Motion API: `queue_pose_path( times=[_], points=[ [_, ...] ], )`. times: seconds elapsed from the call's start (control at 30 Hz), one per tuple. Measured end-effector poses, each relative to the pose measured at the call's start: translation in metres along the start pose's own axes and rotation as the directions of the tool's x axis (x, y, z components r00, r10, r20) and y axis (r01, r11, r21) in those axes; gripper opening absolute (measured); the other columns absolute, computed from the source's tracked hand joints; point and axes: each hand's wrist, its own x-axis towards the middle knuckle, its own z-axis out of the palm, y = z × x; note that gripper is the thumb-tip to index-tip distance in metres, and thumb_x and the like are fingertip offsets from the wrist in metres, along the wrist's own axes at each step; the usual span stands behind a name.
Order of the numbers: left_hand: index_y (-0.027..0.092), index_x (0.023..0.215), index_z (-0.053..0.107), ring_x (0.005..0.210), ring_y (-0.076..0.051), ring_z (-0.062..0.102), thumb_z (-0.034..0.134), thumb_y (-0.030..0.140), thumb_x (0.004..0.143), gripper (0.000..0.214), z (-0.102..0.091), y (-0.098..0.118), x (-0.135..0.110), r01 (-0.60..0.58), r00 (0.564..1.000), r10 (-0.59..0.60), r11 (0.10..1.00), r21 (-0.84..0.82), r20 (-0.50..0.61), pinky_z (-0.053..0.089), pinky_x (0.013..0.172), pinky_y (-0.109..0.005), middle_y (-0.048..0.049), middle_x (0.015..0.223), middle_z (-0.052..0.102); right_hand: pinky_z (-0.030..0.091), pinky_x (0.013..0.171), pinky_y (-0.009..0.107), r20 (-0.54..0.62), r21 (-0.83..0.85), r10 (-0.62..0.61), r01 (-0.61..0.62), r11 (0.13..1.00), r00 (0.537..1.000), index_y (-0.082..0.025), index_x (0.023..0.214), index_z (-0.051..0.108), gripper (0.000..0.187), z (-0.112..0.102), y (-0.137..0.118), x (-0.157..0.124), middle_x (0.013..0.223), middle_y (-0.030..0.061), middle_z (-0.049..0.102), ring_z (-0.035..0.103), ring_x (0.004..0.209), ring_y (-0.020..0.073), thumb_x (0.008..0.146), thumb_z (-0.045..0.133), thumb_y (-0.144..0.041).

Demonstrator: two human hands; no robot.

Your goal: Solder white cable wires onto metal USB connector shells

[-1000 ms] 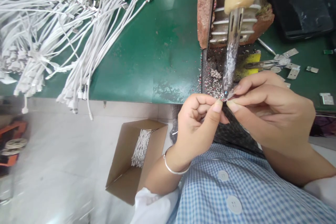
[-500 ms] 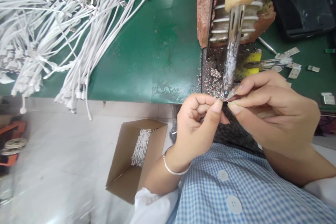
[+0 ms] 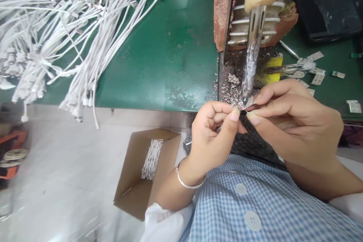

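Note:
My left hand (image 3: 214,134) is closed in a pinch just under the soldering iron's tip. A white cable (image 3: 188,143) pokes out behind it, and the rest of that cable is hidden by the hand. Close beside it, my right hand (image 3: 297,117) is also pinched shut, holding a small silvery metal piece (image 3: 248,103) between thumb and fingers. A thin light wire end lies between the two pinches, too small to make out well. The soldering iron (image 3: 252,49), with a cream handle, points down at the fingertips.
White USB cables (image 3: 93,45) lie piled on the green table (image 3: 181,56) at left. A cardboard box (image 3: 170,170) below holds more cables. Solder crumbs (image 3: 234,87), a yellow sponge (image 3: 273,71), tweezers (image 3: 286,69), loose metal shells (image 3: 318,78) and a brick (image 3: 222,15) surround the iron.
Both hands stay pinched near the iron's tip. My right hand has shifted very slightly, and a little more of the silvery piece shows beside the tip.

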Motion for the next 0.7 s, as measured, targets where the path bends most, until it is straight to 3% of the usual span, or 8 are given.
queue_pose_path(
  times=[0.47,0.7],
  points=[
    [0.02,0.087,0.058,0.051,-0.008,0.062,0.065,0.031,0.093,0.015,0.0,0.002,0.0,-0.018,1.0,0.018,1.0,0.015,0.001,0.05,0.05,-0.018,0.003,0.061,0.068,0.059,0.072,0.032,0.002,0.019,0.035,-0.035,0.999,0.999,-0.023,0.079,0.067,0.018,-0.002,-0.003,0.0,0.092,0.0023,0.062,0.063,0.083,0.0149,0.081,0.07,-0.006],
    [0.019,0.088,0.058,0.055,-0.009,0.064,0.065,0.031,0.093,0.014,-0.005,-0.002,-0.008,0.032,0.999,-0.032,0.998,0.056,0.011,0.051,0.053,-0.018,0.0008,0.064,0.07,0.057,0.068,0.034,0.048,-0.034,-0.055,0.057,0.998,0.997,-0.025,0.081,0.065,0.02,-0.003,0.002,-0.008,0.09,0.0025,0.063,0.063,0.082,0.0179,0.079,0.069,-0.006]
  ],
)
